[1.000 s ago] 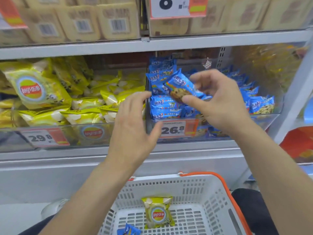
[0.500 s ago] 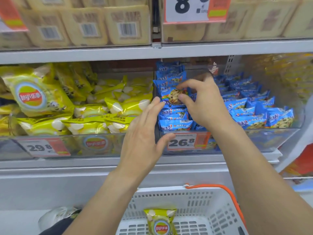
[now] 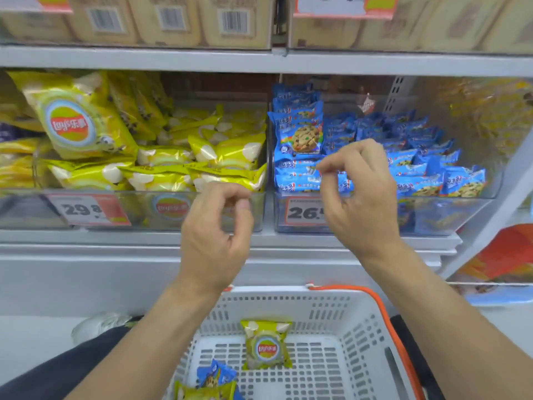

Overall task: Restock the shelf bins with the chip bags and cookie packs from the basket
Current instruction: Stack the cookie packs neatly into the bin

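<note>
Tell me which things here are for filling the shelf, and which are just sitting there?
For the job: white basket, chip bag and blue cookie pack inside it, chip bin, cookie bin, left hand, right hand.

Just there: tan boxes above, orange packet at right.
</note>
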